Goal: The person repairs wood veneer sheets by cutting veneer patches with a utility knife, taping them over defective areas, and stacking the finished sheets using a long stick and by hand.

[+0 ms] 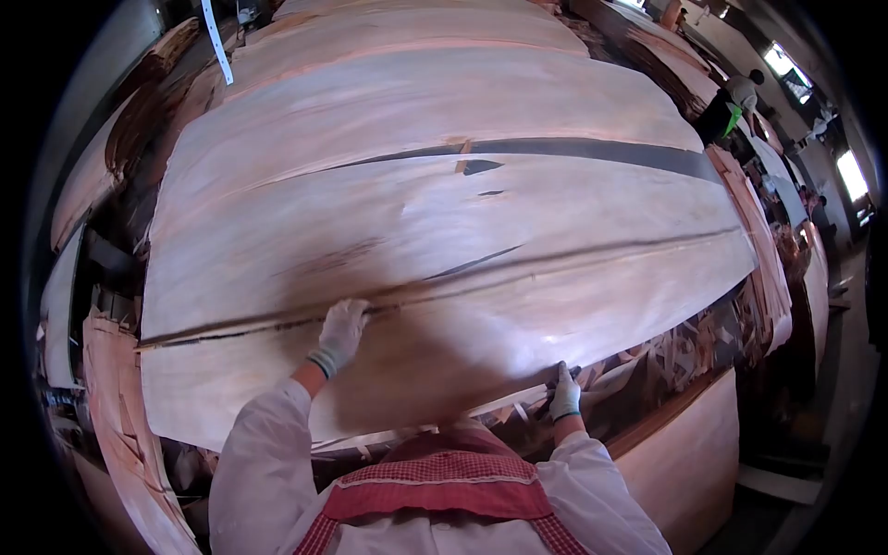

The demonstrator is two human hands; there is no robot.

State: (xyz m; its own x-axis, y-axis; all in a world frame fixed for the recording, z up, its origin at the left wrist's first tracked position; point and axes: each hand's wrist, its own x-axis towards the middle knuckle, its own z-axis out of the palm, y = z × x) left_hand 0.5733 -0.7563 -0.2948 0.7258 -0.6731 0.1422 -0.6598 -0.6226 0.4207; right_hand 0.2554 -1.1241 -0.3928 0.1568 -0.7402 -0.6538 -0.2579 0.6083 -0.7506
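A long, pale sheet of wood veneer (444,342) lies closest to my body, its far edge standing slightly off the sheet beneath and casting a dark line. My left hand (343,331), in a white glove, is closed on that far edge with fingers bent. At the sheet's near edge is my right hand (565,393), also gloved, thumb up along the edge. Something dark shows by its fingertips; whether it is a tool or part of the glove is unclear. Beyond, another veneer sheet (555,199) has small splits and a torn hole near its far edge.
Further veneer sheets (416,97) overlap toward the back. Reddish veneer strips (125,407) hang at the left, with more strips (754,250) at the right. Broken scraps (684,356) lie below the near edge. A person (735,102) bends over at the far right.
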